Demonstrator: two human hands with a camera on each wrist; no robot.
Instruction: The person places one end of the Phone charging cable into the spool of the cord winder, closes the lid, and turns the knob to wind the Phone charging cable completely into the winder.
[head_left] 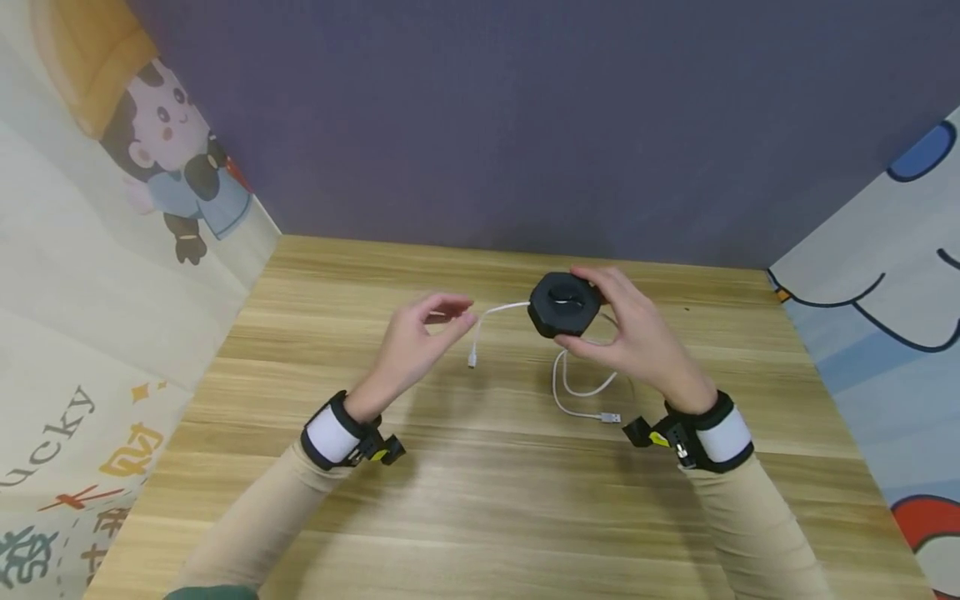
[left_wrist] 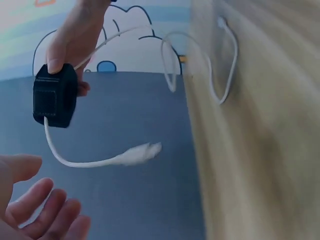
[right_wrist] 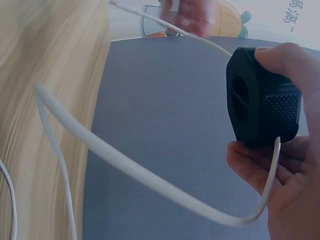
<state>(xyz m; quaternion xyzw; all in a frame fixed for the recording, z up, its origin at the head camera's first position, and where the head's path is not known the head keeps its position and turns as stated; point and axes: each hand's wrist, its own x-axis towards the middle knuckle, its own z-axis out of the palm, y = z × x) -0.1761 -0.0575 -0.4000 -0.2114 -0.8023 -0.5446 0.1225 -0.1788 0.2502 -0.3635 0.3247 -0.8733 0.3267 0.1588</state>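
A: Item one, right grip (head_left: pixel 633 329): state?
B: Thumb and fingers pinching a black case (head_left: pixel 551 315), held above the worktop (head_left: pixel 480 492). Six-sided; rounded recess with crossbar on its face; dotted texture on one side panel.
A: Left grip (head_left: pixel 420 337)?
B: Fingers loosely bent, thumb apart, nothing pinched; near the short end of a white cable (head_left: pixel 506 307).
A: Cable?
B: Thin, smooth; emerges from two sides of the case. Small plug (head_left: pixel 472 361) hanging at the short end; metal-tipped USB plug (head_left: pixel 611 417) beyond the loops.
A: Surroundings?
B: Worktop, wood-grained. Left printed sheet (head_left: pixel 45 275): "ucky" legible, Chinese characters below. Dark panel (head_left: pixel 480 125) behind, plain.
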